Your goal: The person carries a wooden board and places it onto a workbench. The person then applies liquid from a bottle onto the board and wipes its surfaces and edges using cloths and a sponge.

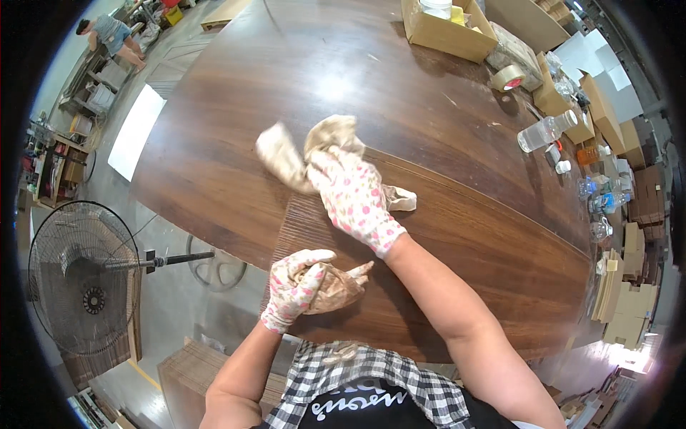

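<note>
Both of my hands wear white gloves with pink dots. My right hand [350, 189] is closed on a beige rag [334, 132] that spreads past its fingers, with a blurred flap off to the left; the rag lies at the far end of a dark brown wooden panel [443, 243]. My left hand [294, 286] has its fingers wrapped round a brown-stained rag [336, 289] just over the panel's near left part. Ridged lines run along the panel's left edge. Underneath spreads a larger glossy brown wooden surface [236, 143]. My right palm and fingertips are partly hidden.
A pedestal fan [86, 279] stands left of the table. Along the right lie a cardboard box [450, 32], a tape roll [507, 79], a clear bottle [547, 131] and several smaller bottles. Stacked cardboard [186, 379] sits below left. Another person [114, 39] bends over far left.
</note>
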Demonstrator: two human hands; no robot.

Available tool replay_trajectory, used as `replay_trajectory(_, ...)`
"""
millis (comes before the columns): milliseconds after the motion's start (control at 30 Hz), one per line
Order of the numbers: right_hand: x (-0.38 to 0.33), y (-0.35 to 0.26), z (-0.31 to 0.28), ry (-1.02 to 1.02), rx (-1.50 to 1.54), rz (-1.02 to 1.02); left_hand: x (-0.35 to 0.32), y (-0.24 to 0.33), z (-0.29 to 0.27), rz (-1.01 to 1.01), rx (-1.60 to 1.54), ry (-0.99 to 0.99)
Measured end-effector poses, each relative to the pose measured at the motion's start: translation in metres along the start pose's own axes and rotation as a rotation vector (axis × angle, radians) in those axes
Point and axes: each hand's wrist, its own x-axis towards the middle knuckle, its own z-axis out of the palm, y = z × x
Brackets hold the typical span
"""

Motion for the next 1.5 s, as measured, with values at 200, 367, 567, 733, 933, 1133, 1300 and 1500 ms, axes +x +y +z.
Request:
replay_trajectory(200,-0.074,0.034,-0.041,0.011,-0.045,0.203,0.0,0.001,-0.01,0.118,-0.002,-0.162)
replay_trajectory(367,-0.02,0.011,-0.024,0.062,-0.064,0.231,-0.003,0.001,-0.017,0.143,-0.143,-0.138)
replay_trajectory(567,-0.032,-0.086,-0.016,-0.058,0.369,-0.188,-0.023,0.003,-0.098,0.159,-0.511,0.458)
replay_trajectory(733,-0.144,-0.062,-0.062,-0.239,0.179,-0.112,-0.051,-0.001,-0.154,0.229,0.213,0.672)
replay_trajectory(933,-0.204,0.036,-0.095,0.098,-0.305,0.527,-0.048,0.001,-0.154,0.32,0.728,0.661)
replay_trajectory(1133,-0.081,-0.106,-0.038,0.014,0.078,0.066,-0.04,0.013,-0.155,0.341,0.52,0.657)
replay_trajectory(1300,-0.13,-0.14,-0.047,-0.117,0.302,-0.006,-0.021,0.024,-0.129,0.491,0.944,0.577)
replay_trajectory(1500,-0.272,-0.085,-0.111,-0.042,-0.199,0.517,0.002,0.015,-0.102,0.448,0.676,0.387)
